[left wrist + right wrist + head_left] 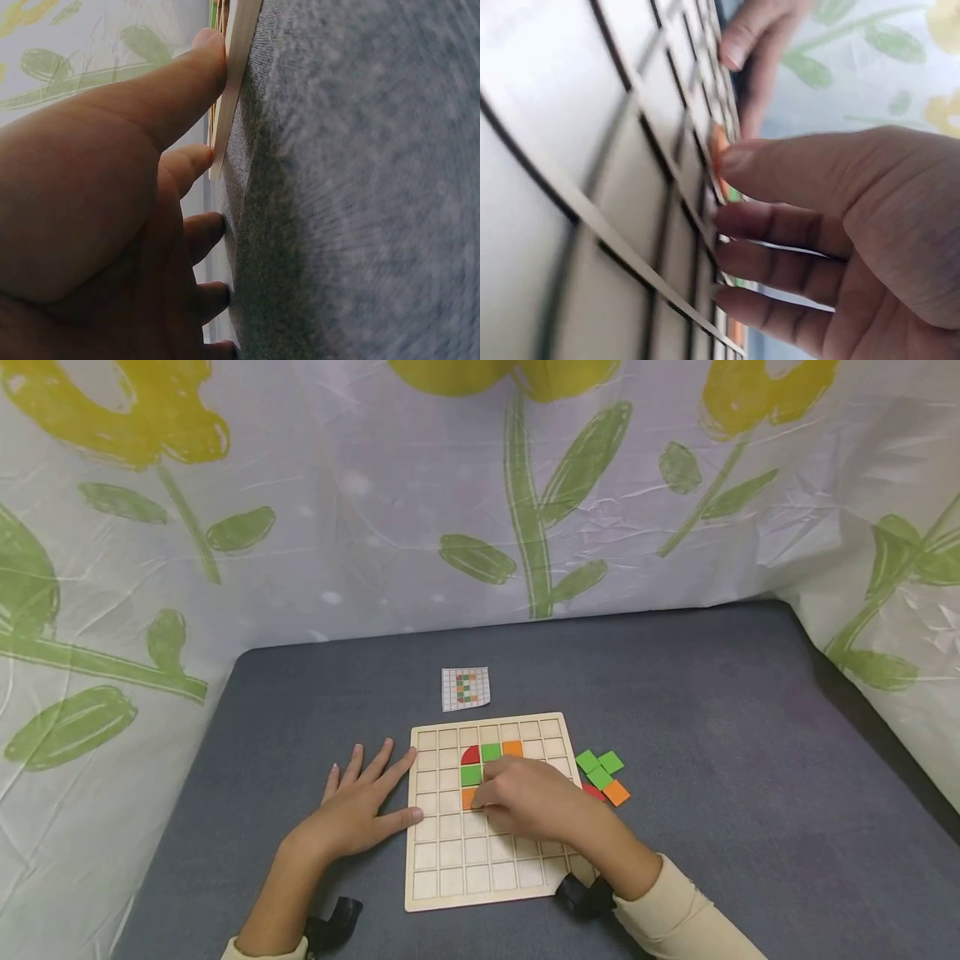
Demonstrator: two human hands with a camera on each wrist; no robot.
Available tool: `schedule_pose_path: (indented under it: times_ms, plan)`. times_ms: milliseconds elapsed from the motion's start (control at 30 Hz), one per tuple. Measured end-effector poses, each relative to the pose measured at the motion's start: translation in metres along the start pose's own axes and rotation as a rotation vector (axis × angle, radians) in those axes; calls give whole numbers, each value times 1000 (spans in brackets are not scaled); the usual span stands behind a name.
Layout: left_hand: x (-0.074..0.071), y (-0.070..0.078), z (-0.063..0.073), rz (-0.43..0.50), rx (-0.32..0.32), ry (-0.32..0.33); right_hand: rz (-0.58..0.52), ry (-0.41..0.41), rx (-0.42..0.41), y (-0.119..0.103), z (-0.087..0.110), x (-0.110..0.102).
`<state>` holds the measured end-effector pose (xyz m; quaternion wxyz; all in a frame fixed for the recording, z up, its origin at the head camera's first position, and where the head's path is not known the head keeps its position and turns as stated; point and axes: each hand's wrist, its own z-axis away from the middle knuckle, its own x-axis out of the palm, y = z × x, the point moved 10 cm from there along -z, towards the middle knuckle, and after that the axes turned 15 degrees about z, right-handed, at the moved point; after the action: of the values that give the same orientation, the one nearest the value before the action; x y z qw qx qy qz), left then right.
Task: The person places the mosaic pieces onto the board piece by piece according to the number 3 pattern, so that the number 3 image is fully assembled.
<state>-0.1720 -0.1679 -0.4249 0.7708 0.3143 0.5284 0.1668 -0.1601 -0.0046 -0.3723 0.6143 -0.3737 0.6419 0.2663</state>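
Note:
My left hand [352,810] lies with fingers spread left of a wooden grid board [450,877]; its thumb and index fingertips touch the board's edge [238,60]. Over the middle of the board is my right hand [528,793], thumb tip on an orange square tile [468,798], other fingers extended toward the grid in the right wrist view. That tile sits in a cell directly below a green tile [471,775]. Above are a quarter-round red tile [471,755], another green tile [491,752] and an orange tile [512,749]. The hand hides cells beneath it.
Beyond the board lies a small printed pattern card [465,689]. Loose green tiles [599,777], an orange tile [617,792] and a partly hidden red tile [592,791] lie at its right. A flower-printed curtain [360,527] borders the dark table [712,693].

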Motion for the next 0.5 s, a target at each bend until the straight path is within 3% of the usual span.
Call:
schedule_pose_path:
  times_ms: [167, 300, 500]
  plan:
    - [-1, 2, 1, 11, 13, -1, -64, -43, 11, 14, 5, -7]
    - [-1, 2, 1, 14, 20, -2, -115, -97, 77, 37, 15, -13]
    - [-1, 1, 0, 1, 19, 1, -153, -275, 340, 90, 49, -21]
